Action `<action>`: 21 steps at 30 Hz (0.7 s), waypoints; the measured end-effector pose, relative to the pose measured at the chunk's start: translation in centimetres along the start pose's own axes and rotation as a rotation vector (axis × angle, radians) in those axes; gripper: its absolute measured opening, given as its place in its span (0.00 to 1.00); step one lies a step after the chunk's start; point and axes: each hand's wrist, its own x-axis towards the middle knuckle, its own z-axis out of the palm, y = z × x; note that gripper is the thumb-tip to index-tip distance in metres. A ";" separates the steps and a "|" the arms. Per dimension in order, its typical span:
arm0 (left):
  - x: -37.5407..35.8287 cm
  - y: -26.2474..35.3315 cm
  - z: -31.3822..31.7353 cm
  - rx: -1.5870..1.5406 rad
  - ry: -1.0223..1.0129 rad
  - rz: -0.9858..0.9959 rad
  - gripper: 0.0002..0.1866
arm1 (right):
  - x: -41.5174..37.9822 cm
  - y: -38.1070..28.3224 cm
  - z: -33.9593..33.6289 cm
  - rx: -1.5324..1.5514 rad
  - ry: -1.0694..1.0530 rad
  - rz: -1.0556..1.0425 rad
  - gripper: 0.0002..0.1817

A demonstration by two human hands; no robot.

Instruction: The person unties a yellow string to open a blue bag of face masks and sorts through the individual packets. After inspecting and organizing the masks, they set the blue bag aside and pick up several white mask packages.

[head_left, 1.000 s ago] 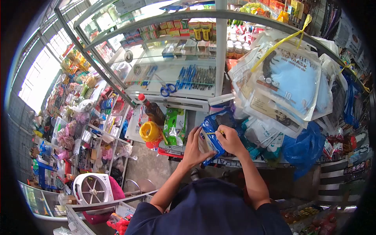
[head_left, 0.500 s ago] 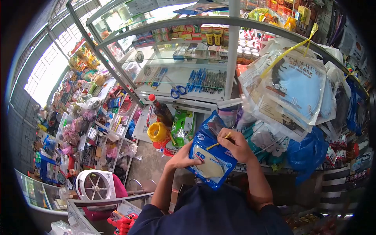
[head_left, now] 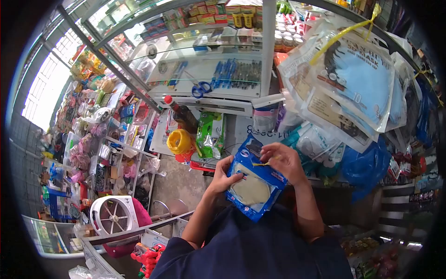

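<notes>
A blue plastic face mask packet (head_left: pixel 253 188), with a pale mask behind its clear window, is held low in front of my chest. My left hand (head_left: pixel 224 179) grips its left edge, thumb pressed on the front. Over the packet's upper part, my right hand (head_left: pixel 284 163) has its fingers curled and pinched around a thin yellow tie (head_left: pixel 261 163). The tie's short end shows against the blue film; how it is fastened is hidden by my fingers.
Ahead stands a glass display case (head_left: pixel 218 104) with pens and blue-handled scissors (head_left: pixel 201 89). A dark sauce bottle (head_left: pixel 182 114), yellow tape roll (head_left: pixel 180 141) and green packet (head_left: pixel 211 135) sit below. Mask packs (head_left: pixel 357 79) hang at right; a white fan (head_left: pixel 113 217) stands lower left.
The packet has turned slightly, showing more of its window. My right hand has shifted a little right, with its fingers lower on the tie. The camera view has tilted down.
</notes>
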 end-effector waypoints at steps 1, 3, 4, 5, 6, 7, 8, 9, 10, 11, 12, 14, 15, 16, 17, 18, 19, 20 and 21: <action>0.1 0.1 0.1 0.001 -0.010 0.005 0.23 | 0.0 0.6 -0.4 0.052 0.029 -0.067 0.18; 0.5 0.7 0.4 -0.026 0.024 0.011 0.23 | -0.7 0.4 -2.9 -0.038 -0.006 -0.058 0.22; 0.8 1.1 0.4 -0.046 0.038 0.014 0.24 | -1.0 0.1 -3.9 -0.145 -0.055 -0.069 0.23; 1.1 1.4 0.4 -0.066 0.054 0.019 0.24 | -1.4 -0.2 -5.0 -0.252 -0.107 -0.078 0.24; 1.7 1.8 0.3 -0.090 0.047 0.016 0.23 | -1.4 -0.5 -5.5 -0.392 -0.162 -0.075 0.26; 2.5 2.1 -0.1 -0.058 -0.002 0.014 0.23 | -1.4 -0.6 -5.5 -0.456 -0.138 -0.082 0.26; 3.2 2.3 -0.4 -0.028 -0.050 0.009 0.22 | -1.6 -0.8 -5.3 -0.518 -0.112 -0.086 0.26; 4.0 2.5 -0.6 0.002 -0.101 0.003 0.21 | -1.4 -1.3 -4.8 -0.581 -0.085 -0.089 0.27; 4.9 1.9 -1.0 0.000 -0.150 0.028 0.19 | -1.0 -1.4 -4.8 -0.612 -0.119 -0.097 0.28; 5.7 1.7 -1.2 -0.001 -0.180 0.022 0.19 | -0.7 -1.3 -5.0 -0.581 -0.119 -0.116 0.28; 6.4 1.6 -1.3 0.000 -0.212 0.015 0.18 | -0.3 -0.9 -5.4 -0.548 -0.117 -0.136 0.29; 7.8 2.0 -1.4 0.058 -0.294 0.000 0.17 | 0.9 0.5 -6.2 -0.428 -0.068 -0.056 0.27; 8.5 1.9 -1.1 0.146 -0.296 0.017 0.17 | 1.4 0.8 -5.8 -0.468 -0.009 -0.077 0.25; 9.2 1.5 -0.8 0.234 -0.297 0.035 0.17 | 2.0 1.0 -5.1 -0.510 0.047 -0.098 0.24; 9.9 1.3 -0.5 0.322 -0.296 0.054 0.17 | 2.6 1.3 -4.7 -0.551 0.102 -0.119 0.23; 10.2 1.6 0.0 0.405 -0.276 0.077 0.15 | 3.1 2.3 -4.8 -0.572 0.094 -0.199 0.23; 10.6 1.1 0.0 0.412 -0.277 0.071 0.14 | 3.4 3.2 -5.0 -0.589 0.090 -0.188 0.22; 11.0 0.3 -0.3 0.419 -0.276 0.064 0.14 | 3.6 3.9 -5.3 -0.606 0.085 -0.175 0.22; 11.1 0.0 -0.3 0.426 -0.274 0.058 0.13 | 3.7 4.3 -5.3 -0.622 0.079 -0.163 0.21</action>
